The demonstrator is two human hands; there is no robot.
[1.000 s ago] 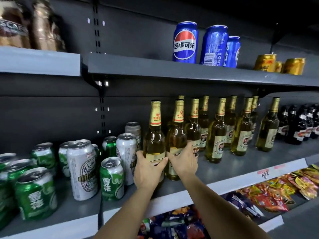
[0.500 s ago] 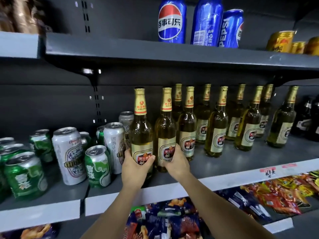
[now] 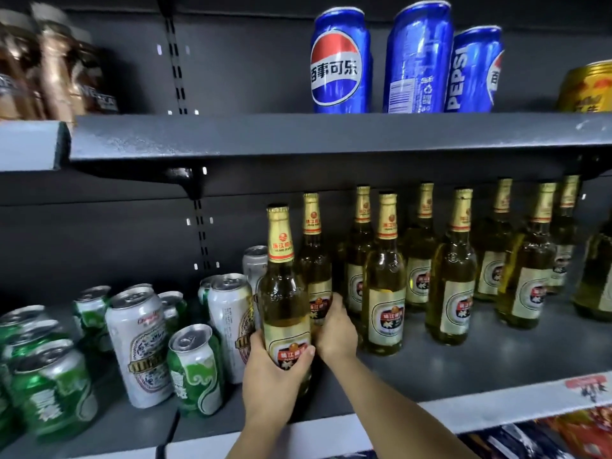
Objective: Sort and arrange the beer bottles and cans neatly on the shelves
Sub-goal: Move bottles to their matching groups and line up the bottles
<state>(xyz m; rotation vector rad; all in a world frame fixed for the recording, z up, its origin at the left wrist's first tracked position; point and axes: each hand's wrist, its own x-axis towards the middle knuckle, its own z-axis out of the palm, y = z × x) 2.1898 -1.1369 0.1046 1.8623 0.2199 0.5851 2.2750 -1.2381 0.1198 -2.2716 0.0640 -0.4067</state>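
1. The left hand [image 3: 275, 376] grasps the front beer bottle [image 3: 284, 313] round its lower body, thumb across the label; the bottle stands at the front of the middle shelf [image 3: 463, 366], by the left end of the bottle row.
2. The right hand [image 3: 334, 329] curls round the base of the second bottle [image 3: 314, 260] just behind it.
3. Judging by the glass and full contents, these bottles are heavy, rigid, smooth and breakable. A grip low on the body, round the label, looks steadier than the thin neck.
4. Tall silver cans [image 3: 140, 342] and green cans [image 3: 195, 369] stand loosely grouped just left of the held bottle, close enough to be knocked.
5. More bottles [image 3: 384, 286] stand in rows to the right, with little gap.
6. The upper shelf [image 3: 298, 137], carrying blue cola cans [image 3: 341, 61], leaves limited room above the caps.
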